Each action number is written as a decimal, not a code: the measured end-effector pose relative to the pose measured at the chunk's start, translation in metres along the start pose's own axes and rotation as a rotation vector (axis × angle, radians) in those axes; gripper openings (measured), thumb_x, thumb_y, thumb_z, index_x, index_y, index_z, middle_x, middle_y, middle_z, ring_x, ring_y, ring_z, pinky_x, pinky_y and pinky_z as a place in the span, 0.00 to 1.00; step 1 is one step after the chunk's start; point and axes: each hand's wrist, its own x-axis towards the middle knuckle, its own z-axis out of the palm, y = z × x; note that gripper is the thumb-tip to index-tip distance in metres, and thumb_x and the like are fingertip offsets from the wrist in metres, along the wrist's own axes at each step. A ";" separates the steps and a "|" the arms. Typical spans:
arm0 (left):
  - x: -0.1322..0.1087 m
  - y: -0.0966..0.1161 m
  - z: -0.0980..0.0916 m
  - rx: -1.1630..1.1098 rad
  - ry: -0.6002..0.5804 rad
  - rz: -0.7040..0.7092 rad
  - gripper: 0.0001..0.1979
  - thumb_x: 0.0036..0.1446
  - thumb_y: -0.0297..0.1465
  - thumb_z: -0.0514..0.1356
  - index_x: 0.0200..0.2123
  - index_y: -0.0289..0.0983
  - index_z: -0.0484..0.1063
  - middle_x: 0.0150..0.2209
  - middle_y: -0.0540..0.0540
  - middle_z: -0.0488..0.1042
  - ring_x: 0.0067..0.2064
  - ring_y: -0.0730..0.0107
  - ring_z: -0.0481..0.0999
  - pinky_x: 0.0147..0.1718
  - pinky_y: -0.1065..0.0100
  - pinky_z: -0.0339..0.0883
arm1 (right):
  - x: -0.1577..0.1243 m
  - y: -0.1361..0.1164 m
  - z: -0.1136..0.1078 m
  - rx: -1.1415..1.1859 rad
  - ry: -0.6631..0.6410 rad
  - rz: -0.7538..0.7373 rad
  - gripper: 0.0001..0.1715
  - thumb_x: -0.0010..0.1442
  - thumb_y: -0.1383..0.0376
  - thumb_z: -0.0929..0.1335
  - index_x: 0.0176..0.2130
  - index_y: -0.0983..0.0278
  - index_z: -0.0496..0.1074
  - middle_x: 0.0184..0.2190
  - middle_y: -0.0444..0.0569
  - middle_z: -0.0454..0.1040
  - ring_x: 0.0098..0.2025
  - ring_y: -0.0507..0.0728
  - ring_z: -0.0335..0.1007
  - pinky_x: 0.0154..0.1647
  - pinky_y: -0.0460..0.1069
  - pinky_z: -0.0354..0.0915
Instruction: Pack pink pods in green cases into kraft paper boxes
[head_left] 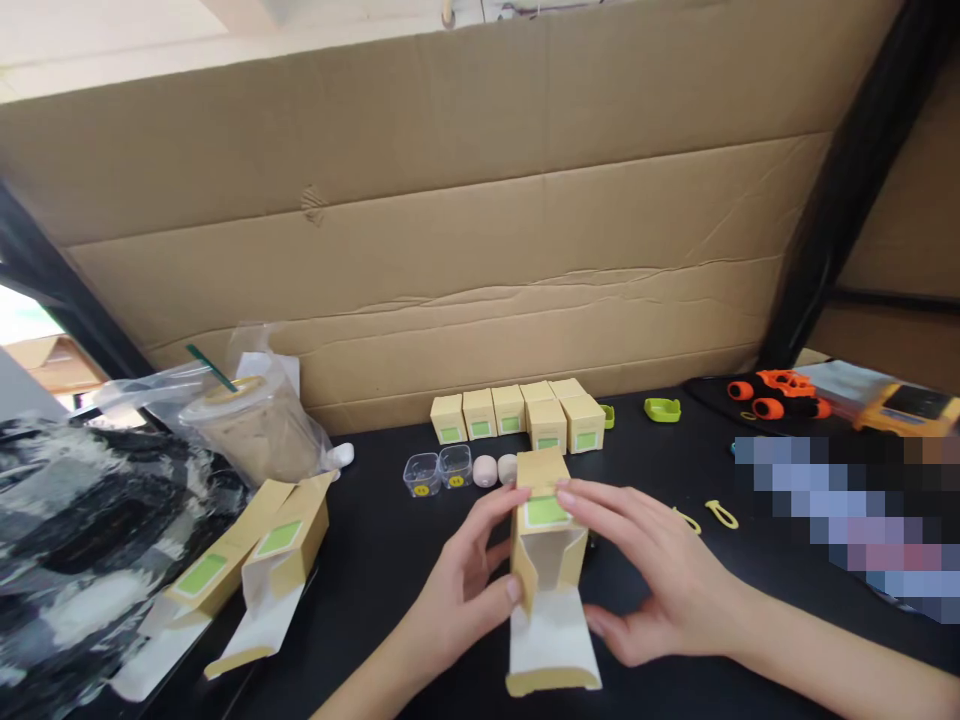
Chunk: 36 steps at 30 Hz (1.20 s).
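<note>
An unfolded yellow cardboard box (pixel 546 470) with a green label stands in front of me, its long white-lined flap hanging down toward me. My left hand (pixel 466 585) grips the box's left side, thumb low and fingers near the label. From the right, my right hand (pixel 652 570) holds the top edge with its fingertips, and its thumb is beside the flap. Just behind the box are two clear plastic cups (pixel 455 467) with yellow stickers and two small pale round pieces (pixel 485 471). The box's inside is partly visible; its far side is hidden.
Several closed yellow boxes (pixel 510 412) stand at the back. Two opened boxes (pixel 289 545) lie left, by a bagged drink (pixel 259 425) and black plastic (pixel 97 560). Yellow loops (pixel 722 514), a green piece (pixel 663 410) and an orange toy (pixel 784 393) are right. Cardboard (pixel 480 230) walls the back.
</note>
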 end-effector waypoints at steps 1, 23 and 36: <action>0.000 0.000 0.002 -0.006 -0.002 -0.009 0.25 0.51 0.37 0.64 0.53 0.47 0.66 0.60 0.45 0.62 0.61 0.52 0.61 0.54 0.57 0.62 | 0.000 0.001 -0.002 0.009 0.025 -0.004 0.39 0.52 0.63 0.67 0.60 0.59 0.51 0.56 0.60 0.65 0.49 0.64 0.71 0.44 0.56 0.69; 0.000 0.005 0.007 -0.025 0.087 -0.059 0.18 0.54 0.35 0.63 0.46 0.48 0.61 0.53 0.49 0.63 0.44 0.69 0.73 0.41 0.67 0.69 | -0.006 0.000 -0.009 -0.097 0.016 -0.152 0.26 0.61 0.67 0.66 0.56 0.48 0.65 0.44 0.49 0.76 0.34 0.56 0.76 0.30 0.49 0.71; 0.001 -0.001 0.011 -0.102 0.177 -0.146 0.15 0.55 0.42 0.62 0.42 0.43 0.64 0.46 0.49 0.68 0.43 0.68 0.72 0.38 0.67 0.67 | 0.001 -0.007 -0.012 -0.078 0.090 -0.178 0.12 0.64 0.66 0.64 0.47 0.60 0.73 0.38 0.51 0.75 0.37 0.54 0.74 0.32 0.46 0.70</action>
